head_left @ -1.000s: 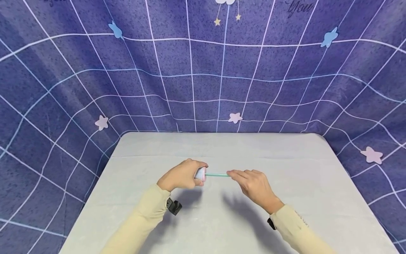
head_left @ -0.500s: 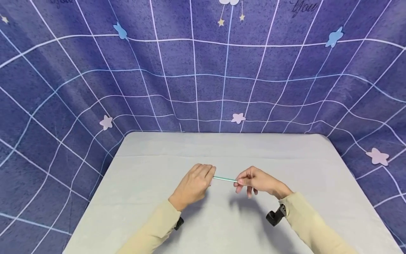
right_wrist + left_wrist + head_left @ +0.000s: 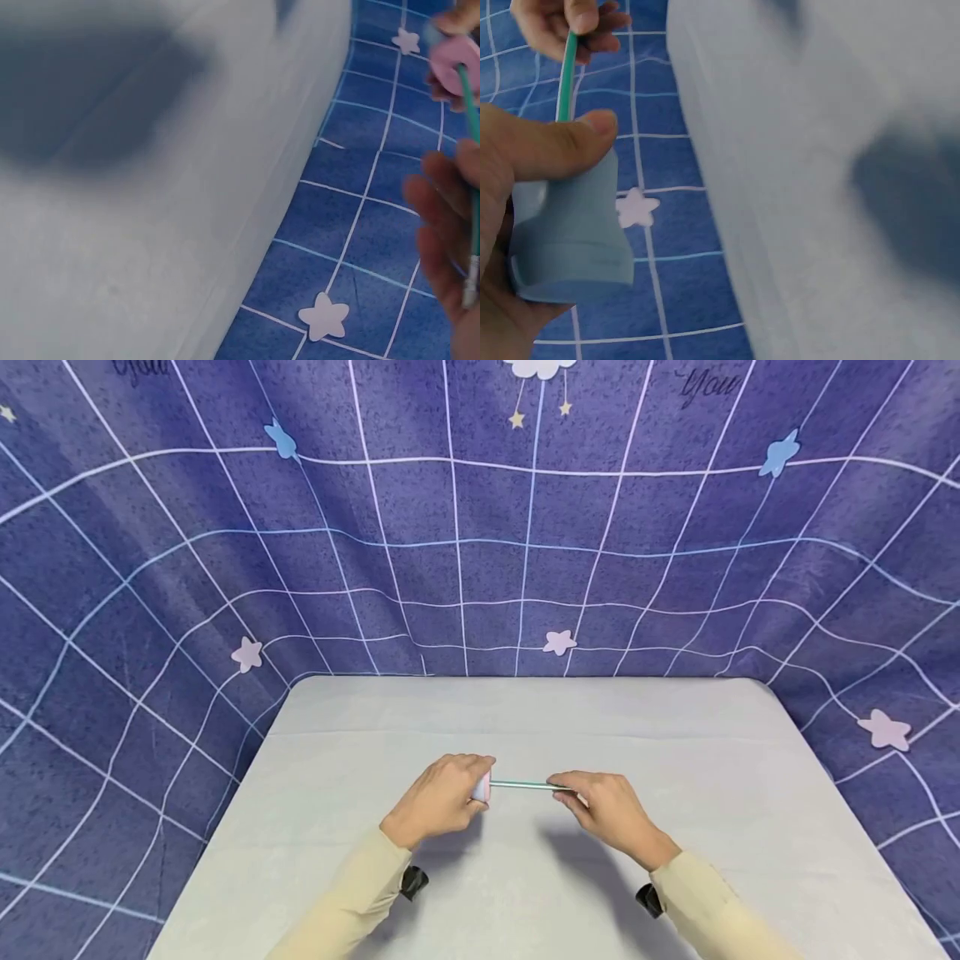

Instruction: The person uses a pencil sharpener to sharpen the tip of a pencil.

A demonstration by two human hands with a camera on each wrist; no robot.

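My left hand (image 3: 442, 797) grips a pencil sharpener (image 3: 482, 787) above the table. In the left wrist view its pale blue body (image 3: 574, 232) flares toward the base, and my thumb lies across its upper part. A green pencil (image 3: 521, 786) runs out of it to the right, nearly level. My right hand (image 3: 609, 806) pinches the pencil's other end between thumb and fingers. The right wrist view shows the sharpener's pink face (image 3: 446, 64), with the pencil in its round hole. A metal band and eraser (image 3: 470, 296) mark the pencil's near end. The pencil's tip is hidden inside the sharpener.
A table (image 3: 540, 710) with a pale cloth lies beneath both hands, which cast shadows on it. Behind and beside it hangs a blue-purple curtain (image 3: 491, 572) with grid lines and stars. Each wrist carries a small black camera (image 3: 414, 882).
Both hands have rolled at the wrist and back. Half a second ago the right palm faced more upward and the left hand covered the sharpener; now the sharpener shows again. The pencil stays in it.
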